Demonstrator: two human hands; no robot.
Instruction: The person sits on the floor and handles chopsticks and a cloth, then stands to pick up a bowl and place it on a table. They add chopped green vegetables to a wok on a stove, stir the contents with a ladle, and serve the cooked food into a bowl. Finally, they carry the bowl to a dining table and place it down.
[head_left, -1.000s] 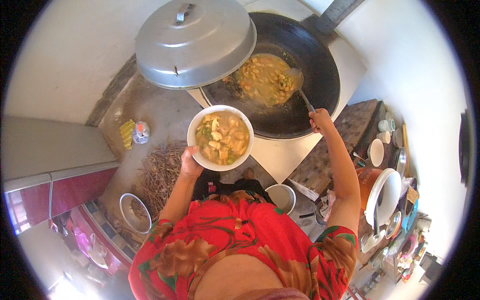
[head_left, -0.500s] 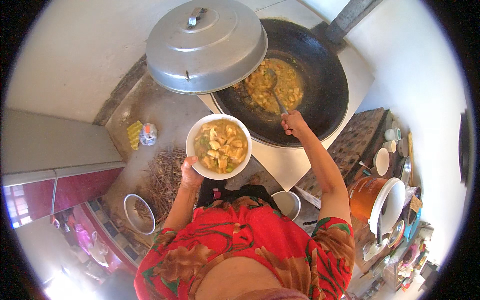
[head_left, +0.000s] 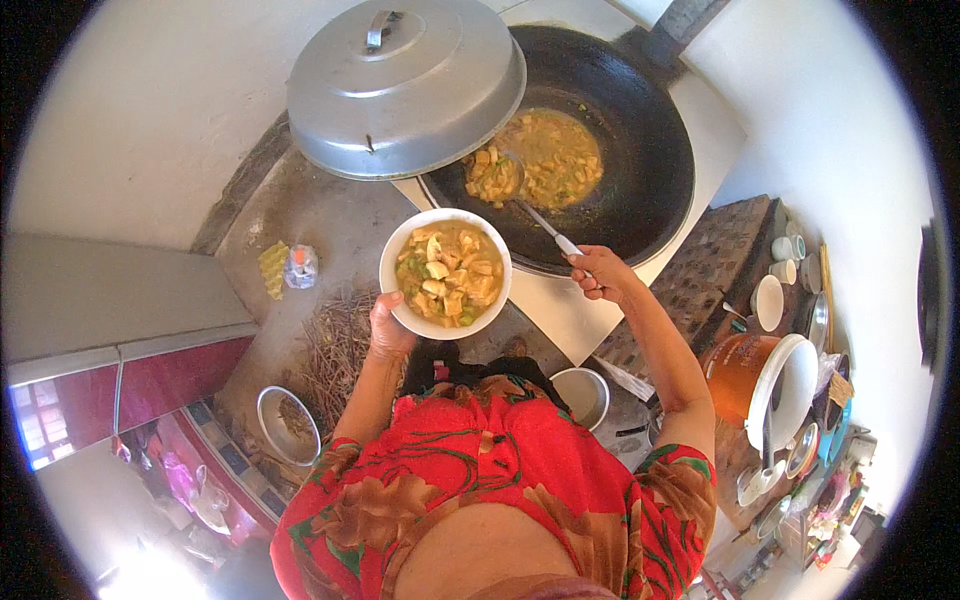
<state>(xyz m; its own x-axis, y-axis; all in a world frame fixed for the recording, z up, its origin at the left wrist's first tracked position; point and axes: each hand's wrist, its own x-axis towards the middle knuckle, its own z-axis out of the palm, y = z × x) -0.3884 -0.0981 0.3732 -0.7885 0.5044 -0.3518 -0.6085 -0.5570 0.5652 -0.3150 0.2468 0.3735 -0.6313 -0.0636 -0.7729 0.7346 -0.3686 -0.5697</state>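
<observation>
My left hand point(head_left: 390, 325) grips a white bowl point(head_left: 400, 235) by its left rim. Chunky yellow stew with green bits point(head_left: 450, 270) nearly fills it. In my right hand point(head_left: 603, 273) is the pale handle of a metal ladle point(head_left: 540, 220), its head dipped in the stew at the left side of the big black wok point(head_left: 645, 160). More of the same stew point(head_left: 560, 155) lies in the wok's bottom. A large domed aluminium lid point(head_left: 410, 90) overlaps the wok's left edge. The bowl is just in front of the wok, apart from the ladle.
The wok sits in a white-topped stove point(head_left: 575, 315). Below on the floor are dry sticks point(head_left: 335, 350), a metal basin point(head_left: 290, 425) and another pan point(head_left: 583, 395). An orange bucket point(head_left: 735, 370) and several bowls crowd the right; a grey-and-red cabinet point(head_left: 120, 290) stands left.
My right hand has drawn back toward me, and the ladle has moved to the wok's left side, gathering stew there. The bowl sits slightly farther right and higher in view.
</observation>
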